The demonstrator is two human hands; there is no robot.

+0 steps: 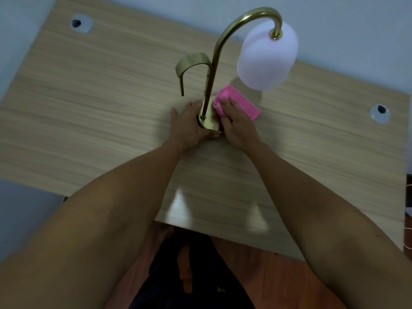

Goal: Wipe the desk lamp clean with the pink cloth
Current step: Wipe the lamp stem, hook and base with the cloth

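A brass desk lamp (215, 61) stands mid-desk, its curved stem rising to a white frosted shade (267, 56) at the upper right, with a brass hook-shaped arm (192, 63) on its left. Its round base (208, 124) sits between my hands. My left hand (187, 126) grips the left side of the base. My right hand (236, 123) presses the pink cloth (236, 101) against the right side of the base by the stem; part of the cloth lies spread on the desk behind my fingers.
The wooden desk (111, 108) has a round cable hole at the far left (81, 23) and another at the right (380, 113). A pale wall runs behind it. My legs and a reddish floor (278, 275) show below the near edge.
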